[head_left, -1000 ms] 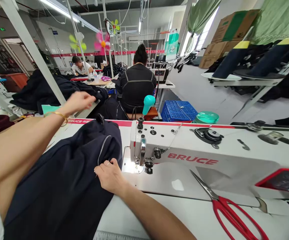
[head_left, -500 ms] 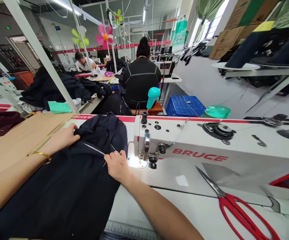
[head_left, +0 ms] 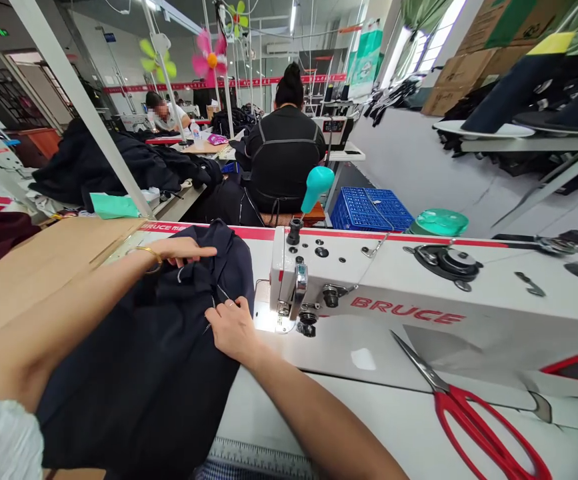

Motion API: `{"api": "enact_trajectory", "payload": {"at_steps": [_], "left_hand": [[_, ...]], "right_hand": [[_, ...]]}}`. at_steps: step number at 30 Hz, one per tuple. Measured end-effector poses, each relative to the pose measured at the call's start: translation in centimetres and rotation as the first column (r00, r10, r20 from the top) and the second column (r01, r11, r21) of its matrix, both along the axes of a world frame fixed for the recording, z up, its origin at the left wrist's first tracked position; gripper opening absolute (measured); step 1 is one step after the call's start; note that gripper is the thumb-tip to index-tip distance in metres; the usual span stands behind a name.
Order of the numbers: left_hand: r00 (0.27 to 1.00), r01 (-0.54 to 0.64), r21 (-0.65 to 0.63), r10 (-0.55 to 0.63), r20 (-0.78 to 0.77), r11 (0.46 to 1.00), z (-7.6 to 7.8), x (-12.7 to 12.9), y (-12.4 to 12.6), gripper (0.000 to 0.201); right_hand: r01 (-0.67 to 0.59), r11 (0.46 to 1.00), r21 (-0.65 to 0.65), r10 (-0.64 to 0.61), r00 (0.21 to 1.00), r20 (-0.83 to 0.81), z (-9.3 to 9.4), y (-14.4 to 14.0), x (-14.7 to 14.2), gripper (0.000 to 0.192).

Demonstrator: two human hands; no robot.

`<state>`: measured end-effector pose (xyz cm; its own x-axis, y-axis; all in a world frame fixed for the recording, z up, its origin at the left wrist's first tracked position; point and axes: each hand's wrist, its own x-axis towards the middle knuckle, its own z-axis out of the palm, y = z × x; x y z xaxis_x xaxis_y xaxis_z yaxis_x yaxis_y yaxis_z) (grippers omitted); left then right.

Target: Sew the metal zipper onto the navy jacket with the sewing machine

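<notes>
Beside the sewing machine [head_left: 419, 300], the right hand [head_left: 231, 327] pins the dark jacket's zipper [head_left: 212, 308] flat while the left hand [head_left: 183, 250], nearly flat, presses cloth behind it.

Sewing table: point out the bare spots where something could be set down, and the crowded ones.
Free: the white table strip between the right hand's forearm and the red scissors, and the brown board behind the left hand. Crowded: the dark garment under both hands, up to the sewing machine.
</notes>
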<state>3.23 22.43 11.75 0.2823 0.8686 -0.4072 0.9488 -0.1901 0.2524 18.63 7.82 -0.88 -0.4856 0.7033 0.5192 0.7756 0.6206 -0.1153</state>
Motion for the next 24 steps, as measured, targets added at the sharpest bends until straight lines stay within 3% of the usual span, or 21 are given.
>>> {"api": "enact_trajectory", "payload": {"at_steps": [4,6,8,11,12,14,16,18,19,22,24], "left_hand": [[0.988,0.019,-0.105,-0.035,-0.151,0.994,-3.1,1.6,-1.2,0.062],[0.974,-0.01,-0.142,-0.022,-0.224,0.99,-3.2,1.1,-1.9,0.046],[0.964,-0.05,-0.105,0.02,-0.266,0.993,-1.4,-0.2,-2.0,0.029],[0.951,-0.134,0.158,0.171,-0.258,0.978,3.8,-3.5,-0.9,0.025],[0.936,-0.18,0.281,0.252,-0.245,0.943,5.7,-4.6,-0.5,0.031],[0.895,-0.265,0.507,0.405,-0.188,0.82,8.4,-6.1,0.1,0.046],[0.874,-0.293,0.67,0.476,-0.102,0.682,8.9,-6.1,0.4,0.049],[0.897,-0.263,0.744,0.44,-0.046,0.614,7.3,-4.3,0.8,0.051],[0.919,-0.235,0.749,0.393,-0.036,0.62,5.9,-2.9,1.1,0.054],[0.973,-0.163,0.664,0.231,-0.016,0.73,1.3,2.2,2.5,0.05],[0.977,-0.188,0.599,0.213,0.029,0.778,-1.2,4.9,3.7,0.06]], "right_hand": [[0.002,1.0,-0.011,-0.002,1.0,-0.009,-0.1,0.1,0.1,0.009],[0.01,1.0,-0.014,-0.011,1.0,-0.015,-0.2,0.1,0.1,0.009],[0.021,1.0,-0.015,-0.021,1.0,-0.021,-0.2,0.1,0.1,0.011],[0.032,0.999,-0.014,-0.032,0.999,-0.031,-0.2,0.1,0.1,0.013],[0.033,0.999,-0.013,-0.034,0.999,-0.034,-0.2,0.1,0.0,0.014],[0.033,0.999,-0.01,-0.033,0.999,-0.041,-0.2,0.1,-0.1,0.017],[0.03,0.999,-0.01,-0.031,0.999,-0.043,-0.2,0.2,-0.2,0.017],[0.026,1.0,-0.012,-0.027,0.999,-0.041,-0.3,0.2,-0.2,0.016],[0.022,1.0,-0.013,-0.023,0.999,-0.039,-0.3,0.2,-0.2,0.015],[0.006,1.0,-0.014,-0.006,1.0,-0.027,-0.3,0.2,-0.1,0.015],[-0.004,1.0,-0.013,0.004,1.0,-0.017,-0.2,0.2,0.0,0.016]]}}
